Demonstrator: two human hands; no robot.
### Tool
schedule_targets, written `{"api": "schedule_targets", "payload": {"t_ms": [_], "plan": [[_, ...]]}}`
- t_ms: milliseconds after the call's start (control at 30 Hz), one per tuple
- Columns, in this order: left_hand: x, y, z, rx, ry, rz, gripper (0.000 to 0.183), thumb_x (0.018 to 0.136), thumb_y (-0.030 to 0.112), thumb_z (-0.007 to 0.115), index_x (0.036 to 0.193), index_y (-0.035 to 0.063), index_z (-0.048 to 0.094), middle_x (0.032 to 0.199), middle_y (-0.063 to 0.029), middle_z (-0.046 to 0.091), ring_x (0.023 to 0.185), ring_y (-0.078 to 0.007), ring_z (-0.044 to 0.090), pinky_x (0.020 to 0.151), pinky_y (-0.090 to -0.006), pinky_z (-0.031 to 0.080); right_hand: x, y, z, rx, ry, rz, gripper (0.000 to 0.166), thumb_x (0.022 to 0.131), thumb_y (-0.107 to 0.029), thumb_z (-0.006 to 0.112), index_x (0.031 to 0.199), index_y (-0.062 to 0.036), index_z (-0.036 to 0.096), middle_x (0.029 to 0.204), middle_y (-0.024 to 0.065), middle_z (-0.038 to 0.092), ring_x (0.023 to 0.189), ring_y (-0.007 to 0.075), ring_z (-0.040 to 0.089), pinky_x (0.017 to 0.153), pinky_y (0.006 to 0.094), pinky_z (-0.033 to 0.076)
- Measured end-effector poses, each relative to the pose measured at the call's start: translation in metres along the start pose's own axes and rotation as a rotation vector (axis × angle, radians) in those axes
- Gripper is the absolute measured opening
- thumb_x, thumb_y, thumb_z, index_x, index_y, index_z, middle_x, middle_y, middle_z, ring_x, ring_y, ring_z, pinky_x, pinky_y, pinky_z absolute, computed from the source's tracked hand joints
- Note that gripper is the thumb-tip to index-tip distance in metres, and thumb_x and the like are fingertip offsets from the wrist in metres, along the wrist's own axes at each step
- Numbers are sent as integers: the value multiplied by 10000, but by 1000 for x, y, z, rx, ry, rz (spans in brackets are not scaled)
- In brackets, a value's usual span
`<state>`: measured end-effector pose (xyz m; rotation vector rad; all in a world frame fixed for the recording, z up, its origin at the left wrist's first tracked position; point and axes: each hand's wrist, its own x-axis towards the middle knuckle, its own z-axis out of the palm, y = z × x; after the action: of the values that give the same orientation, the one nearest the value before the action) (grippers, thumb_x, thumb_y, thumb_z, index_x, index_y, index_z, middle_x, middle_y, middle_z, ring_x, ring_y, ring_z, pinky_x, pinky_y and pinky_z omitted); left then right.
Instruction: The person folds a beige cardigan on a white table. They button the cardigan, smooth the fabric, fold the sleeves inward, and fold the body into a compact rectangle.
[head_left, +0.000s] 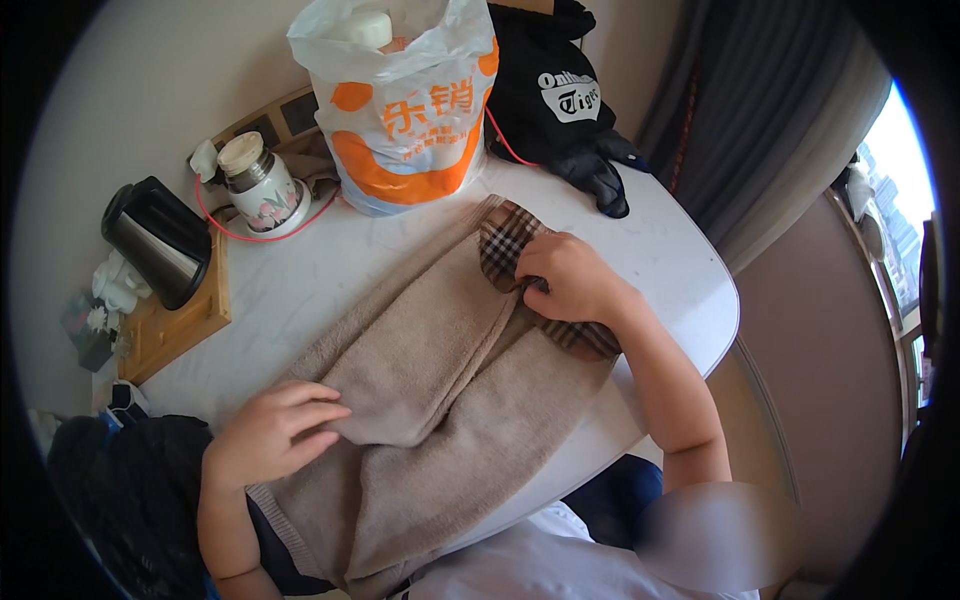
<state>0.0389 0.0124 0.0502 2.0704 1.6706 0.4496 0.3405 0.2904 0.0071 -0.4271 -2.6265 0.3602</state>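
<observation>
A beige fleece sweater (480, 442) lies at a slant across the white table, its lower end hanging past the near edge. At its far end sits a brown plaid collar (504, 244). My right hand (566, 274) pinches the plaid fabric between thumb and fingers; what lies inside the grip is partly hidden. Folded fleece, seemingly a sleeve (405, 375), runs down the sweater's middle. My left hand (277, 431) rests at the left edge of that fold, fingers spread and fingertips touching it. A ribbed band (285, 525) shows below my left wrist.
On the white table (675, 247) stand a printed plastic bag (405, 150), a floral thermos (262, 187) and a black cloth bag (547, 90). A steel kettle (161, 244) is on a wooden tray (187, 330). A red cable (255, 238) loops around the thermos. Dark clothing (127, 487) lies at left.
</observation>
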Motion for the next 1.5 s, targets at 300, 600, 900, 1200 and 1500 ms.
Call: {"api": "schedule_targets", "payload": {"t_ms": [300,600,900,1200,1500], "plan": [[6,21,26,276,-22,-5,602,749,125,745,1327,128,574,1356,-156,475,1221,-361,499,1017,-434,451,-3,8,-4,-47,92,154,372,708,-110,654,1075,-49,662,1027,169,646,1013,350,606,884,430,494],[1,14,18,141,366,-53,448,767,20,676,1213,24,637,1156,-144,642,1047,-327,627,909,-387,521,9,33,-7,225,27,407,407,744,-5,643,1148,-59,652,1041,134,675,943,230,635,847,345,507],[-12,20,17,296,94,-110,388,806,181,737,1139,6,644,1117,-151,629,979,-340,634,822,-398,530,54,96,19,399,26,551,473,778,-197,787,1160,15,605,924,98,680,789,180,641,710,312,515],[-20,19,29,493,11,-168,486,688,131,770,1108,76,531,974,-150,555,892,-330,618,714,-430,538,76,71,24,45,-110,685,480,781,-444,783,884,20,713,764,117,687,743,185,641,664,338,494],[-24,-1,0,424,-67,-157,310,692,-71,589,977,52,607,943,-116,630,937,-336,625,804,-426,508,82,90,20,256,116,678,400,727,-324,829,847,32,694,767,154,684,727,221,660,664,363,522]]}}
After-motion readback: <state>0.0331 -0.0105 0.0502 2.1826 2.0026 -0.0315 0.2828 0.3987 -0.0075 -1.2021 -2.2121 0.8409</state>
